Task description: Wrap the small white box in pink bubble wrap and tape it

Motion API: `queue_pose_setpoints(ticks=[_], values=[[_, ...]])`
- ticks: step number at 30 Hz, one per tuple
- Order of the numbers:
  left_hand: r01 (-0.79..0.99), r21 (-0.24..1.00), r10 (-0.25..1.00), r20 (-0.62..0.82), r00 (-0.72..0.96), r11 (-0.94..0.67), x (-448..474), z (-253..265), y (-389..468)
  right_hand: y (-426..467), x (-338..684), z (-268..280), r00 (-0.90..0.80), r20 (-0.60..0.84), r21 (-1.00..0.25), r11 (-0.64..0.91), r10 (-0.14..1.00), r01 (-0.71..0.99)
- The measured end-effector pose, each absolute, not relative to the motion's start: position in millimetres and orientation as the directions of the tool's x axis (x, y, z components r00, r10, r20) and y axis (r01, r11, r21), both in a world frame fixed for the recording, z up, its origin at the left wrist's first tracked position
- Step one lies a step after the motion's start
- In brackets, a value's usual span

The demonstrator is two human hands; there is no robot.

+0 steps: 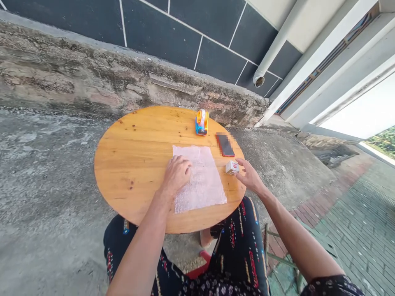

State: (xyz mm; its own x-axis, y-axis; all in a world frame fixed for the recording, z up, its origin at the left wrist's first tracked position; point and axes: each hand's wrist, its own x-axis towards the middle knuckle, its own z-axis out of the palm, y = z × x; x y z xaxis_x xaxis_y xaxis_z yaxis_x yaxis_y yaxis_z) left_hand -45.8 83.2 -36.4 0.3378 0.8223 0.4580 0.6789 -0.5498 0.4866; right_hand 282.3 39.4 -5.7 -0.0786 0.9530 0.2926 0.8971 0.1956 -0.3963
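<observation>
A sheet of pinkish bubble wrap [203, 181] lies flat on the round wooden table [123, 164]. My left hand [178, 172] rests palm down over its left edge, fingers slightly bent and holding nothing that I can see. At the right rim of the table stands a small white box [232, 167] with a red mark on it. Beside that box is my right hand [250, 177], thumb and fingers apart at its right side; whether they touch it I cannot tell.
Farther back on the table are a blue and orange tape dispenser [202, 123] and a dark flat phone-like object [226, 144] with red edges, partly blurred. A stone ledge and tiled wall [166, 37] run behind the table. A green metal-framed seat [311, 242] stands at the right.
</observation>
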Motion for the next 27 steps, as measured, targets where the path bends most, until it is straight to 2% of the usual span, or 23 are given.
queue_pose_setpoints(ticks=[7, 12, 16, 21, 24, 27], values=[[0.723, 0.482, 0.837, 0.488, 0.248, -0.495, -49.3, -44.1, 88.6, 52.6, 286.9, -1.4, -0.118, 0.244, -0.334, 0.197, 0.963, 0.922], [0.731, 0.519, 0.85, 0.502, 0.159, -0.443, -49.2, -46.4, 90.1, 51.5, 291.4, -6.3, -0.079, 0.209, -0.394, 0.158, 0.975, 0.905], [0.725, 0.528, 0.848, 0.511, 0.144, -0.441, -48.7, -47.3, 90.8, 39.6, 284.1, 3.2, -0.044, 0.254, -0.441, 0.157, 0.966, 0.884], [0.708, 0.532, 0.842, 0.512, 0.168, -0.465, -47.7, -47.9, 91.2, 33.7, 241.8, 20.9, -0.226, 0.296, -0.483, 0.35, 0.928, 0.802], [0.71, 0.509, 0.84, 0.497, 0.22, -0.487, -47.2, -47.9, 90.8, 41.5, 207.7, 17.2, -0.369, 0.306, -0.497, 0.478, 0.877, 0.724], [0.724, 0.482, 0.841, 0.478, 0.254, -0.493, -47.4, -47.6, 90.2, 51.6, 181.0, 5.8, -0.441, 0.309, -0.518, 0.538, 0.843, 0.665]])
